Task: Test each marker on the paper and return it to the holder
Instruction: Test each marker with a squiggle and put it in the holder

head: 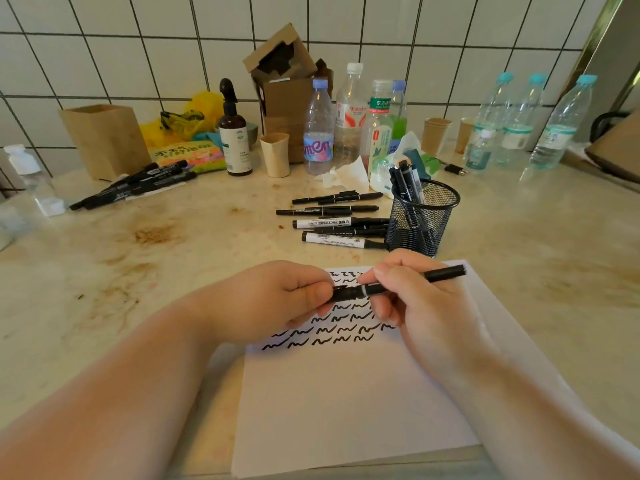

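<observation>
As both hands [346, 299] grip marker [398, 284] | loose marker [332, 223] label: "WHITEBOARD"

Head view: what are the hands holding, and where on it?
Both grip one slim black marker above the paper. Left hand pinches its cap end; right hand holds the middle of the barrel.
</observation>
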